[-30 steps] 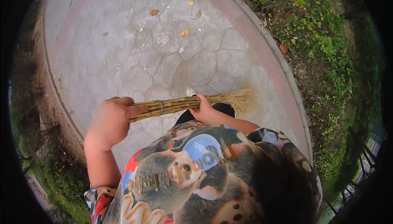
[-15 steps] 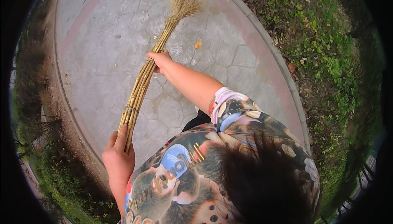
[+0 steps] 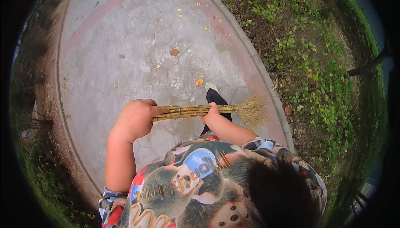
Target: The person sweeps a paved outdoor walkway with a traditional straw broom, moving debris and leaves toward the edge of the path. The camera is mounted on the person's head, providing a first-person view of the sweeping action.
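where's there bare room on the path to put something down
The widest patch is the grey paving between the path's left edge and the brown leaf, beyond the left hand; only small bits lie there. It is crowded near the right hand, where the broom, shoe and trouser leg bunch together. Plants dot the bed at right.

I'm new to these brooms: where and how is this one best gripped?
Probably by the cane handle, from above, left hand and right hand either side of the grey tie: it's long, slim and lies crosswise, while the bristles flare loosely at the right end.
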{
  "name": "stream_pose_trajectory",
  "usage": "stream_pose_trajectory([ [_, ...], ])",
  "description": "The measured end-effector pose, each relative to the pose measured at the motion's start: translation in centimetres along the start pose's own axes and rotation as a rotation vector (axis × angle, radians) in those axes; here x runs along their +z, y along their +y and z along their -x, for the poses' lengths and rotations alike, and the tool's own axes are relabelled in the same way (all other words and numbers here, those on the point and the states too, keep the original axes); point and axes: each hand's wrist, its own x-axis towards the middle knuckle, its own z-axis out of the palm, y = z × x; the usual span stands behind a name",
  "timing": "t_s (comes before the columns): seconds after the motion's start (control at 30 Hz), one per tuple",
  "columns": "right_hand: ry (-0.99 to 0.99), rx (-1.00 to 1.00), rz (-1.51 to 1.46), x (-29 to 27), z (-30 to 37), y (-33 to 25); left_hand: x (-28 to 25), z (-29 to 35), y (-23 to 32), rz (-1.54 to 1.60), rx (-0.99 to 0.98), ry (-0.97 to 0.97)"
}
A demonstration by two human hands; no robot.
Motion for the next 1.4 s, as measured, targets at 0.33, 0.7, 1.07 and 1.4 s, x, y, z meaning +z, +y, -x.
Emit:
stream_pose_trajectory([
  [0.33, -0.311, 0.072, 0.405, 38.9, -2.7, -6.5, -9.6, -18.1, -1.3, -0.157, -0.551, 0.247],
  [0.7, -0.933, 0.162, 0.789, 53.7, 3.2, -16.6, -9.5, -22.2, 0.8, 0.205, -0.734, 0.645],
  [1.07, -0.307, 0.294, 1.074, 35.1, -5.9, -16.1, 5.7, -9.5, 21.0, 1.441, -1.326, 0.967],
  [1.4, -0.261, 0.591, 1.786, 8.8, 4.0, -23.8, 11.6, -17.7, 61.5, 0.566, -1.946, 1.613],
])
